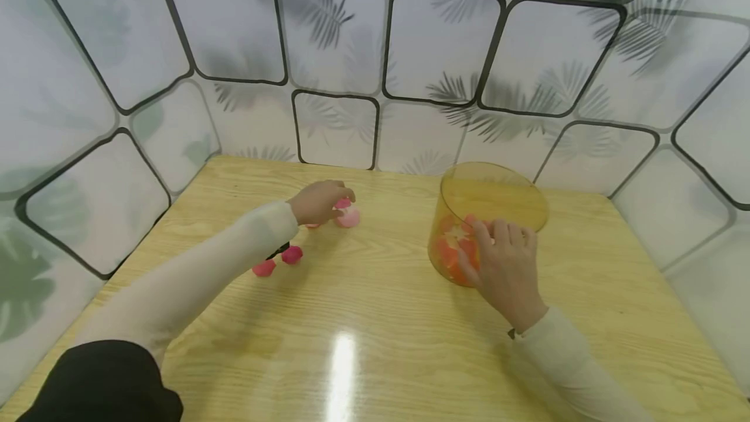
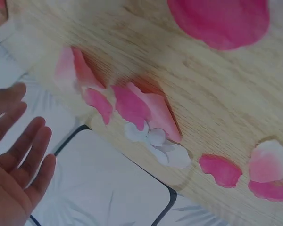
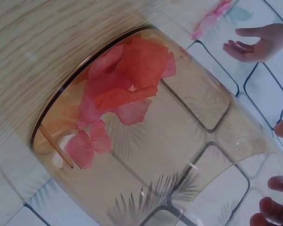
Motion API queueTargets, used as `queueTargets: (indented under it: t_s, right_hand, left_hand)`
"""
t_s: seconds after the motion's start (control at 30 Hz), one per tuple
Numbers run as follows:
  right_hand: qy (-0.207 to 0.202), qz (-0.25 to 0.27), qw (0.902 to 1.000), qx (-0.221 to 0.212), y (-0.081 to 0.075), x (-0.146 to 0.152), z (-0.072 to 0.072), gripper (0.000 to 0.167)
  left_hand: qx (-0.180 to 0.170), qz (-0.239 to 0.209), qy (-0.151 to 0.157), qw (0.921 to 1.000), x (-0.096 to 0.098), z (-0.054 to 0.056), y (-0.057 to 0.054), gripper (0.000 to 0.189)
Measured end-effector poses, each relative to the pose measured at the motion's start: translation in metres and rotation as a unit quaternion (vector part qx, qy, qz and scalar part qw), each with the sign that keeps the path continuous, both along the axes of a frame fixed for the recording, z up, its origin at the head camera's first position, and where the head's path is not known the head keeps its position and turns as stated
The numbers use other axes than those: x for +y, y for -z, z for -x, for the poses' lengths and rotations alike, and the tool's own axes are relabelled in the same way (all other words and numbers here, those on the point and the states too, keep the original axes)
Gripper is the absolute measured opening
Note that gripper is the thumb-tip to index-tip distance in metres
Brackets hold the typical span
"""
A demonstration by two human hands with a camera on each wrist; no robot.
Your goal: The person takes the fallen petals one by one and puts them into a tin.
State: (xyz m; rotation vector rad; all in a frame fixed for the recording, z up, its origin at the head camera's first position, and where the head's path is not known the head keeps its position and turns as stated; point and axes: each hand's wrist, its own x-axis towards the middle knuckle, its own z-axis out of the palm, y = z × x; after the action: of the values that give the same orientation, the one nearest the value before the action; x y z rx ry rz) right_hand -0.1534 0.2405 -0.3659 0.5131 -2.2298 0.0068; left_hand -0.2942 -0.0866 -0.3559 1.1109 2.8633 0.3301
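Observation:
My left hand (image 1: 319, 202) reaches over pink petals (image 1: 348, 217) on the table. In the left wrist view, that hand (image 2: 16, 165) has its fingers loosely spread, with nothing between them. Pink and white petals (image 2: 153, 108) lie in a loose row on the wood nearby. My right hand (image 1: 506, 266) is at the near rim of a clear amber container (image 1: 489, 191), thumb and fingertips well apart. Red, orange and pink petals (image 3: 118, 80) show through its wall at the bottom. In the right wrist view, the right fingertips (image 3: 276, 209) overlap the container's opening.
Two dark pink petals (image 1: 291, 254) lie beside the left forearm. Patterned white panels (image 1: 340, 38) stand behind and beside the wooden table (image 1: 351, 305). A black thing (image 1: 99, 379) is by the left elbow, at the lower left.

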Motion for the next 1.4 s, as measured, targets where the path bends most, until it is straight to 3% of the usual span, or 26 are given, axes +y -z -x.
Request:
queueTargets:
  t_s: [0.13,0.3,0.53,0.8,1.1,1.27,1.4]
  right_hand:
    - [-0.001,0.002,1.0000,0.000,0.000,0.000,0.000,0.044]
    - [0.001,0.003,1.0000,-0.008,-0.001,0.000,-0.001,0.043]
    - [0.003,0.005,0.9999,-0.013,-0.001,-0.001,-0.002,0.042]
    - [0.002,0.008,0.9998,-0.016,-0.001,-0.001,-0.001,0.043]
    - [0.004,0.007,0.9999,-0.015,-0.001,0.001,0.000,0.042]
    - [0.005,0.006,0.9999,-0.014,-0.002,0.002,0.000,0.041]
    - [0.008,0.000,0.9998,-0.017,-0.002,0.001,-0.001,0.041]
  left_hand:
    - [-0.008,0.042,0.014,0.9990,0.002,0.016,0.012,0.039]
    - [-0.022,0.071,0.014,0.9971,0.013,0.029,0.017,0.034]
    - [-0.038,0.094,-0.021,0.9946,0.021,0.038,0.025,0.027]
    - [-0.023,0.083,-0.028,0.9959,0.019,0.041,0.032,0.010]
    - [-0.089,0.042,-0.040,0.9944,0.009,0.037,0.012,0.005]
    - [-0.087,0.030,-0.018,0.9956,0.004,0.038,0.001,0.006]
    - [-0.107,-0.015,-0.006,0.9941,0.005,0.039,-0.011,0.009]
